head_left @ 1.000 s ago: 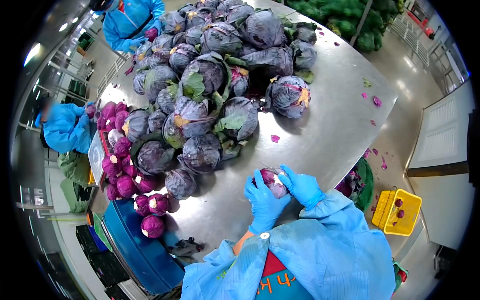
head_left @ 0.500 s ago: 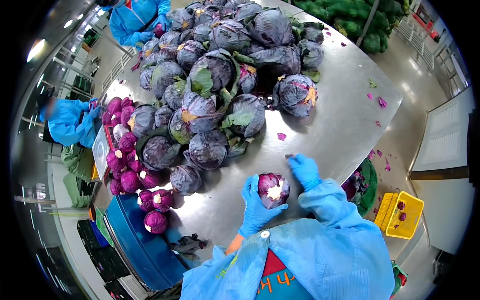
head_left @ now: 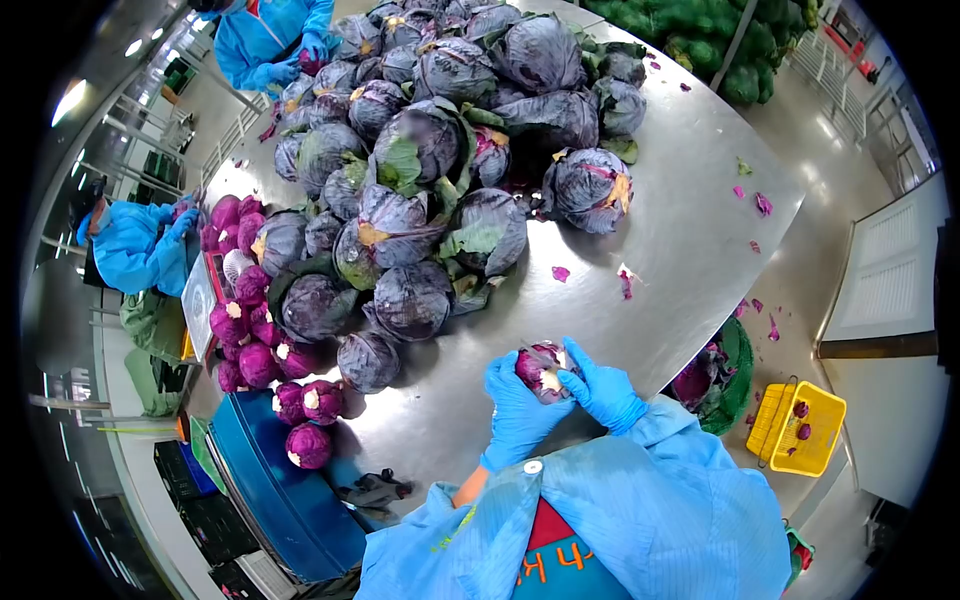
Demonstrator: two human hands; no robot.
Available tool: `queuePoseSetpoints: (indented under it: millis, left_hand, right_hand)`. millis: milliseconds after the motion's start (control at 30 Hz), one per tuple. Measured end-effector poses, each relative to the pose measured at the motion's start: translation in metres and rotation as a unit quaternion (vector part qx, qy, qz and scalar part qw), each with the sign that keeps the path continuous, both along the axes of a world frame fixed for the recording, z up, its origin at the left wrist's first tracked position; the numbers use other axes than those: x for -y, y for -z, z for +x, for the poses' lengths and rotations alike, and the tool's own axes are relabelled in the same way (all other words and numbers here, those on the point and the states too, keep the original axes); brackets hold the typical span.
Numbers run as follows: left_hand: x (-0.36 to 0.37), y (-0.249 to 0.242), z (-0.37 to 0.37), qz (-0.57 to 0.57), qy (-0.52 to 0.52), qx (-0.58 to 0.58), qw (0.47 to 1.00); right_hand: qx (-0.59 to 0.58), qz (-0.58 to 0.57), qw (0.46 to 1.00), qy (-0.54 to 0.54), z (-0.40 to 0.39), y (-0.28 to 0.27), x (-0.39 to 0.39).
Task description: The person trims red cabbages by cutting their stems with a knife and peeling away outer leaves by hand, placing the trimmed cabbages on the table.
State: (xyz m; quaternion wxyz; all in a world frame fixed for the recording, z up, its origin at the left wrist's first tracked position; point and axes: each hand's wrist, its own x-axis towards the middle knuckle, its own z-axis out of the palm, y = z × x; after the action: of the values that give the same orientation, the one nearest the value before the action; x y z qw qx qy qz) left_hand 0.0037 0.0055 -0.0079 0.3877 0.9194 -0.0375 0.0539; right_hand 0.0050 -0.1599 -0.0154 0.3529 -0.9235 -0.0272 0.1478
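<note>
My left hand (head_left: pixel 522 418) is wrapped around a trimmed red cabbage (head_left: pixel 530 372), holding it just above the steel table with its pale cut stem facing up. Gloved in blue, my right hand (head_left: pixel 606 390) is closed at the cabbage's right side. From its fingers a narrow greyish blade, apparently a small knife (head_left: pixel 546 353), lies across the top of the cabbage; its handle is hidden. Ahead of my hands rises a large pile of untrimmed red cabbages (head_left: pixel 412 300). Several trimmed purple heads (head_left: pixel 310 446) sit to the left.
Leaf scraps (head_left: pixel 626 282) lie on the steel table (head_left: pixel 690 200). A green bin of leaves (head_left: pixel 735 375) and a yellow basket (head_left: pixel 815 430) stand right of the table. A blue bin (head_left: pixel 285 490) is at left. Two co-workers (head_left: pixel 135 245) in blue handle cabbages across the pile.
My right hand has moved down and left onto the cabbage, bringing the blade over it. A fresh leaf scrap now lies on the table ahead of that hand.
</note>
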Motion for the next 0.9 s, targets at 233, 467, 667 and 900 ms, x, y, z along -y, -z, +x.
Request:
queuePoseSetpoints:
  millis: [233,467,667,900]
  left_hand:
    - [0.014,-0.013,0.007,0.056,-0.012,-0.060,0.997]
    - [0.028,-0.022,0.001,0.089,-0.001,-0.053,0.995]
    - [0.017,-0.012,0.000,0.051,-0.011,-0.051,0.997]
    - [0.015,-0.010,0.006,0.053,-0.003,-0.019,0.998]
  right_hand:
    - [-0.021,-0.080,0.996,-0.021,0.013,-0.011,0.004]
    - [-0.022,-0.108,0.989,0.097,0.037,0.008,0.031]
    - [-0.001,0.087,0.994,0.062,0.034,-0.003,0.042]
    - [-0.011,0.015,1.000,-0.016,-0.002,0.003,0.021]
